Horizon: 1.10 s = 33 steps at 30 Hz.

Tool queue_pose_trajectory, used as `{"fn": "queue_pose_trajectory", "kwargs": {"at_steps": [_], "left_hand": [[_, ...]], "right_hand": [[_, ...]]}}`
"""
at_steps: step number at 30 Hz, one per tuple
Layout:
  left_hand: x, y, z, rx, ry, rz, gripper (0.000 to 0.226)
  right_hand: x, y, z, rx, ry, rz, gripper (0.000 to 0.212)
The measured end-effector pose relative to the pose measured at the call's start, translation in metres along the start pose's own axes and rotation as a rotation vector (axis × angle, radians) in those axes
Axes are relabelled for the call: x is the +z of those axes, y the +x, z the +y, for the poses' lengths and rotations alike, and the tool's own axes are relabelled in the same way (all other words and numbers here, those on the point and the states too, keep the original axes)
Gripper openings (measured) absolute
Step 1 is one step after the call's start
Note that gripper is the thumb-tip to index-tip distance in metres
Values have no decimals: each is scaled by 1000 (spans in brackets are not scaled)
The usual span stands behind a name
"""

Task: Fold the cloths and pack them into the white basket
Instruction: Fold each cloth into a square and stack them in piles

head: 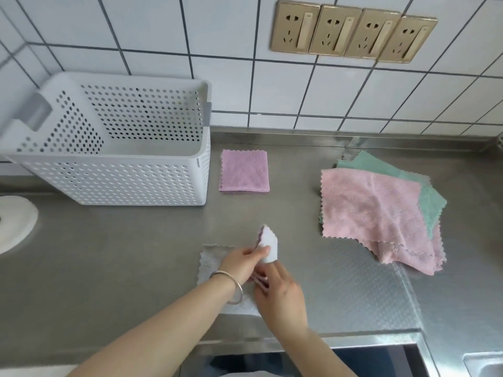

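A white perforated basket stands at the back left of the steel counter, and I see nothing inside it. A folded purple cloth lies flat just to its right. A pale grey cloth lies near the front edge under my hands. My left hand pinches a raised flap of this cloth, whose corner stands up above the fingers. My right hand holds the cloth's lower part from the right. On the right, a pink cloth lies spread over a green cloth, both unfolded.
A tiled wall with a row of gold sockets backs the counter. A white round object sits at the left edge. A sink corner shows at the bottom right, and a dark opening lies below the counter's front edge.
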State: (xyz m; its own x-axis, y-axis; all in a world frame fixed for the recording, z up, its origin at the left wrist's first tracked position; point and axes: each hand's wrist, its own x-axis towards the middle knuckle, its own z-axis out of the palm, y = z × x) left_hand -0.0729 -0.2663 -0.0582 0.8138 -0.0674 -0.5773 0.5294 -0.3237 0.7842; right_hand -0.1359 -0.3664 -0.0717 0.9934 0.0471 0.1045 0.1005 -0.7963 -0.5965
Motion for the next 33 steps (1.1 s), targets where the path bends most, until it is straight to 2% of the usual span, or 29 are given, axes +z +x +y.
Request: {"fn": "queue_pose_trajectory", "kwargs": {"at_steps": [3,4,9,11,14,20,22,25,27,29,31,33], "left_hand": [[-21,4,-17,-25,70,149,37],[-29,5,-24,-47,67,157,34],[-57,10,-55,-81,76,189,10],[-58,12,-62,-83,71,217,36],[-58,12,-66,-113,120,297,46],[-56,13,-74,-161,334,413,36],[-55,12,-78,-164,397,461,36],[-54,7,-90,-172,449,560,48],[-53,2,-96,-193,517,589,54],[-52,0,-98,-208,611,584,52],[-50,0,-98,-208,708,542,48],[-51,2,-97,-204,709,509,43]], "right_hand": [[18,1,-9,-227,-22,-24,31],[22,-1,-7,-253,-63,-40,34],[39,-7,10,-269,-381,-249,81],[46,-8,14,-254,-414,-320,87],[49,-7,13,-249,-430,-394,90],[54,-7,14,-248,-456,-451,87],[55,-6,17,-248,-446,-435,83],[55,-6,21,-242,-341,-331,64],[51,-5,18,-86,-197,-209,51],[45,2,12,274,-14,-157,43],[41,10,10,610,113,-274,32],[41,17,10,641,59,-392,16]]}}
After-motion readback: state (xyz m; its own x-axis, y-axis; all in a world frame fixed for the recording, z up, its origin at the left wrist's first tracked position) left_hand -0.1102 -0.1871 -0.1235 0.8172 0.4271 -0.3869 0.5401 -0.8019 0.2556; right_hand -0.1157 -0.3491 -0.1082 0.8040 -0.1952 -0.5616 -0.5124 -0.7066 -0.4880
